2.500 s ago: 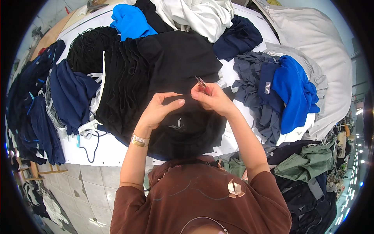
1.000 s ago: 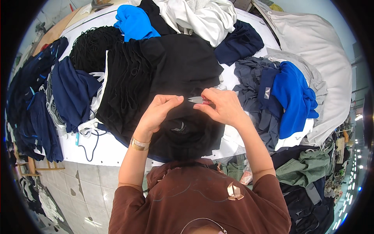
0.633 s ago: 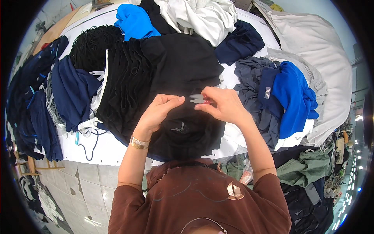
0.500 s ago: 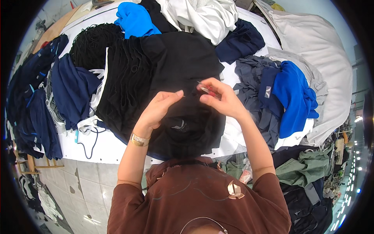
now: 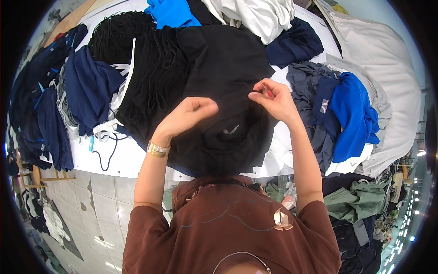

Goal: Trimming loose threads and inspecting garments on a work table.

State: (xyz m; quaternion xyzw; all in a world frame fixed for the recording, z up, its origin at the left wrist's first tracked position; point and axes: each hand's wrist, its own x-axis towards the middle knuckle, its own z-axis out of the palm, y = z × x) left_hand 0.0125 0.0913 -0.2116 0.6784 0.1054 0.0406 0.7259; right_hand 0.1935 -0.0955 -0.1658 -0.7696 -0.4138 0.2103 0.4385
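Over the black garment on the table, both my hands are raised a little apart. My right hand grips a small pointed tool with a red part and a thin metal tip. Its exact kind is too small to tell. My left hand, with a gold watch at the wrist, has its fingers curled and pressed to the thumb. Whatever it pinches, if anything, cannot be made out. A pale printed mark shows on the dark cloth below my hands.
Stacked black pieces and a navy garment lie left. A bright blue garment rests on grey cloth at right. White cloth and a folded navy piece are at the back. A blue cord lies near the front edge.
My hands have moved farther apart, the right one going rightward and the left fingers curling in more. The whole view has shifted slightly, with the garments appearing higher and farther right.
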